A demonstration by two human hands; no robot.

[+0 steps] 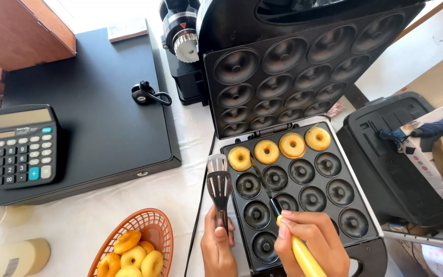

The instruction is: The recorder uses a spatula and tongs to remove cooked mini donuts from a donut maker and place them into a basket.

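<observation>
Doughnut maker [370, 202] — four doughnuts [279, 147] left along its far row; basket [152, 221] holds several. Left hand [217, 249] grips tongs [219, 187], right hand [311, 243] a yellow-handled pick [303, 256].

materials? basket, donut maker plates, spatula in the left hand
Basket: looks like orange moulded plastic, open lattice weave. Donut maker plates: dark, smooth, slight sheen, probably non-stick coated metal. Spatula in left hand: slotted, grey and glossy, metal or plastic, can't tell.

The single head camera looks steeply down, close over the doughnut maker [303, 190] on the table [180, 190].
</observation>
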